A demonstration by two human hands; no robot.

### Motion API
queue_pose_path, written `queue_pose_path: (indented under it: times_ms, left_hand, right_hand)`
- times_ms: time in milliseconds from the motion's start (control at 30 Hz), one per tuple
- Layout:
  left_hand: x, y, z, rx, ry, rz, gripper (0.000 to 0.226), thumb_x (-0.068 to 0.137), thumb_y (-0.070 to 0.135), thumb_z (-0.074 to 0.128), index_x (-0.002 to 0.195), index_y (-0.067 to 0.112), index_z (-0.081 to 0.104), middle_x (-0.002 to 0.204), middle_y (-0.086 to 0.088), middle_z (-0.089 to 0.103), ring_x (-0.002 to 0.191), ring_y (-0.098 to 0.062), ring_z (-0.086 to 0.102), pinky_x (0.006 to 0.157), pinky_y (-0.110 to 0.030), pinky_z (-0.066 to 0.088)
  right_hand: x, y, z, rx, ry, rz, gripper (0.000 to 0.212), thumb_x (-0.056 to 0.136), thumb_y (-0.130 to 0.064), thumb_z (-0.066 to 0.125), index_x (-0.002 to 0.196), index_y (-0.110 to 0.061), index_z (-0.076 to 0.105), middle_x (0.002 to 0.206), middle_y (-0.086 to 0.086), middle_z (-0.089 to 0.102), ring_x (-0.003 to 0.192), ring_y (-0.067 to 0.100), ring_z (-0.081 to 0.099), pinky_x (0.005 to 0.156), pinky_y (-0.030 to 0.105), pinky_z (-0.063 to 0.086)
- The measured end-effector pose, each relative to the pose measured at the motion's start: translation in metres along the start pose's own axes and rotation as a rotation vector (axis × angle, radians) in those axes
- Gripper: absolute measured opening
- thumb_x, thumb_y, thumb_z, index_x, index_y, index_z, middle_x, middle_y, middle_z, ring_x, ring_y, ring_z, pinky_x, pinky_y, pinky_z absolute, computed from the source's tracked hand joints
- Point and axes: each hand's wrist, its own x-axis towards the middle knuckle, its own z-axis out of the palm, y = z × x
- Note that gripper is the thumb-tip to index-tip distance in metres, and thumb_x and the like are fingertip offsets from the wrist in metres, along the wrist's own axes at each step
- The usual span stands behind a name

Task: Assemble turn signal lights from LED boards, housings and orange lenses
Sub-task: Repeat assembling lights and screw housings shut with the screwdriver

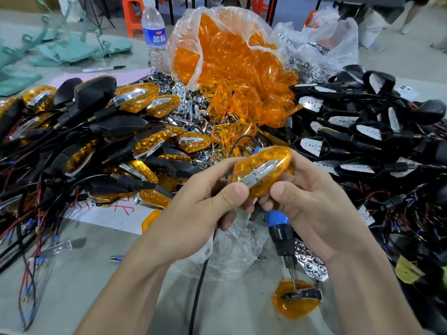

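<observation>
Both hands hold one turn signal light (263, 170) with an orange lens and a chrome strip, in the middle of the view. My left hand (205, 201) grips its left end with the thumb on the lens. From the right, my right hand (307, 197) grips the light, thumb pressing the lens edge. A blue-handled soldering iron (280, 228) lies under my right hand, its tip resting on an orange lens (295, 301). Assembled lights (101, 141) are piled at the left. Black housings with LED boards (362, 131) are heaped at the right. A clear bag of orange lenses (227, 59) stands behind.
Chrome reflectors (312, 262) lie near the iron and under the lens bag. A water bottle (154, 35) and a marker pen (104, 68) are at the back left. Green bags (60, 49) lie far left. Red and black wires (31, 238) trail over the table's left edge.
</observation>
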Motion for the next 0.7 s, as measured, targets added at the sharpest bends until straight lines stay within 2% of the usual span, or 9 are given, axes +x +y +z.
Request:
queue_pose_path:
  times_ms: [67, 167, 267, 367, 467, 600, 700]
  left_hand:
    - [0.001, -0.002, -0.002, -0.019, -0.013, -0.009, 0.046, 0.102, 0.043, 0.057, 0.147, 0.038, 0.048, 0.080, 0.007, 0.069, 0.059, -0.007, 0.055, 0.054, -0.013, 0.042]
    - [0.001, -0.005, 0.001, 0.028, 0.031, -0.035, 0.056, 0.098, 0.052, 0.058, 0.151, 0.044, 0.041, 0.084, 0.009, 0.072, 0.069, -0.009, 0.064, 0.061, -0.021, 0.050]
    - [-0.001, -0.006, 0.003, 0.232, 0.248, -0.006, 0.057, 0.091, 0.062, 0.062, 0.145, 0.057, 0.045, 0.105, 0.026, 0.070, 0.099, -0.001, 0.069, 0.079, -0.015, 0.053]
    - [-0.005, -0.002, 0.009, 0.419, 0.379, 0.079, 0.066, 0.085, 0.051, 0.070, 0.144, 0.063, 0.044, 0.131, 0.038, 0.059, 0.123, 0.012, 0.056, 0.096, -0.017, 0.050]
    - [-0.007, -0.001, 0.016, 0.623, 0.399, 0.185, 0.079, 0.078, 0.029, 0.088, 0.145, 0.051, 0.052, 0.144, 0.036, 0.052, 0.134, 0.015, 0.046, 0.106, -0.008, 0.040]
    - [-0.007, -0.003, 0.020, 0.646, 0.502, 0.266, 0.079, 0.072, 0.012, 0.093, 0.141, 0.037, 0.063, 0.144, 0.021, 0.060, 0.135, 0.005, 0.053, 0.112, -0.021, 0.045]
    - [-0.008, -0.003, 0.019, 0.630, 0.551, 0.303, 0.074, 0.072, 0.012, 0.093, 0.138, 0.032, 0.066, 0.136, 0.025, 0.062, 0.131, 0.002, 0.058, 0.110, -0.025, 0.047]
  right_hand:
    - [0.000, -0.002, -0.002, 0.004, -0.012, -0.009, 0.044, 0.077, -0.023, 0.081, 0.119, -0.013, 0.070, 0.094, 0.014, 0.073, 0.073, 0.021, 0.064, 0.068, 0.030, 0.055]
    - [0.002, 0.001, 0.000, 0.012, 0.053, -0.017, 0.043, 0.074, -0.021, 0.082, 0.114, -0.010, 0.073, 0.094, 0.016, 0.074, 0.071, 0.021, 0.063, 0.065, 0.029, 0.054]
    - [0.004, 0.007, 0.003, 0.017, 0.145, -0.017, 0.034, 0.074, -0.014, 0.082, 0.107, -0.010, 0.076, 0.088, 0.011, 0.076, 0.066, 0.015, 0.062, 0.062, 0.024, 0.054]
    - [0.006, 0.013, 0.007, 0.035, 0.178, -0.001, 0.035, 0.070, -0.021, 0.084, 0.104, -0.013, 0.079, 0.086, 0.008, 0.076, 0.065, 0.014, 0.063, 0.060, 0.022, 0.054]
    - [0.008, 0.015, 0.011, 0.083, 0.213, 0.034, 0.042, 0.065, -0.027, 0.085, 0.105, -0.012, 0.079, 0.078, 0.007, 0.072, 0.062, 0.014, 0.062, 0.058, 0.021, 0.054]
    - [0.006, 0.014, 0.011, 0.145, 0.153, 0.058, 0.040, 0.076, -0.022, 0.080, 0.112, -0.005, 0.074, 0.080, 0.011, 0.068, 0.064, 0.016, 0.062, 0.061, 0.023, 0.054]
    - [0.004, 0.012, 0.010, 0.158, 0.109, 0.100, 0.034, 0.088, -0.015, 0.066, 0.119, -0.002, 0.070, 0.085, 0.016, 0.065, 0.068, 0.019, 0.062, 0.062, 0.025, 0.053]
